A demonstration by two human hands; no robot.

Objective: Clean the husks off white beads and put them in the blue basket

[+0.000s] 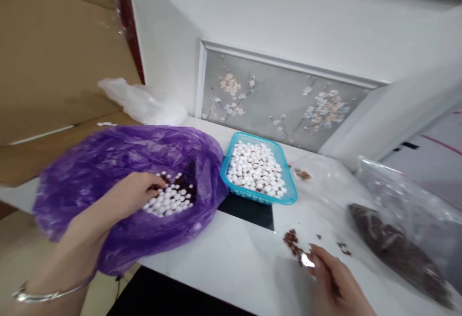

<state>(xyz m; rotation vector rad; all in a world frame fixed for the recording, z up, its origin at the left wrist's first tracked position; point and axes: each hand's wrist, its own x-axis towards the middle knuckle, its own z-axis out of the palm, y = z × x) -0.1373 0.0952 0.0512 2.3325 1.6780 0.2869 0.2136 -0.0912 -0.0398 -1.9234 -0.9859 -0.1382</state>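
My left hand (139,191) reaches into an open purple plastic bag (83,186), fingers curled down at a heap of small white balls (169,200). What those fingers hold, if anything, is hidden. Brown material shows beside the balls inside the bag. My right hand (334,280) is closed in a pinch on a small shiny, whitish object (307,260), whose kind I cannot make out. The shiny object is close to a small pile of reddish-brown bits (293,242) on the white tabletop (231,248).
A turquoise plastic basket (290,188) full of similar white balls stands at the back. Clear bags lie on the right, one holding dark brown material (393,248). A crumpled white bag (144,104) and a large cardboard box (61,56) are on the left.
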